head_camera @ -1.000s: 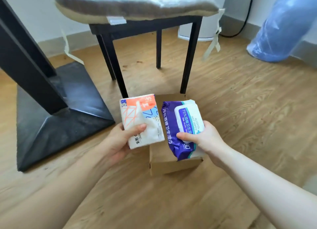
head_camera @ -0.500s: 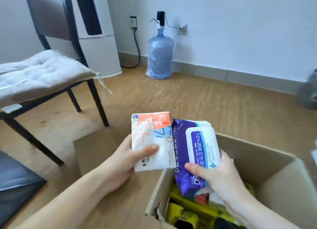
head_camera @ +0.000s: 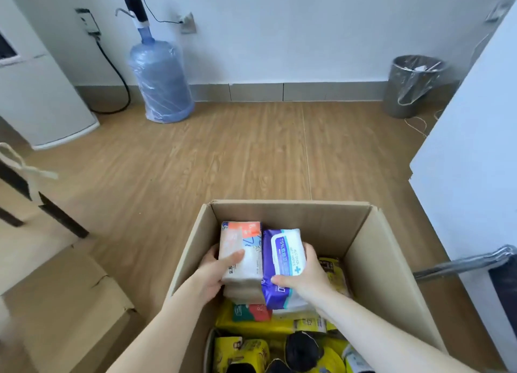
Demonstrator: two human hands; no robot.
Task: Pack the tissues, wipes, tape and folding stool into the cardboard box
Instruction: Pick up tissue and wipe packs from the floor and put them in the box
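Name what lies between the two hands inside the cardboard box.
In the head view, the tissue pack and wipes pack sit side by side, touching, between the left hand and right hand.

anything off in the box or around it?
Nothing stands out. The left hand holds the tissues and the right hand the wipes, side by side inside the box, above yellow packs. No spill or tear visible.
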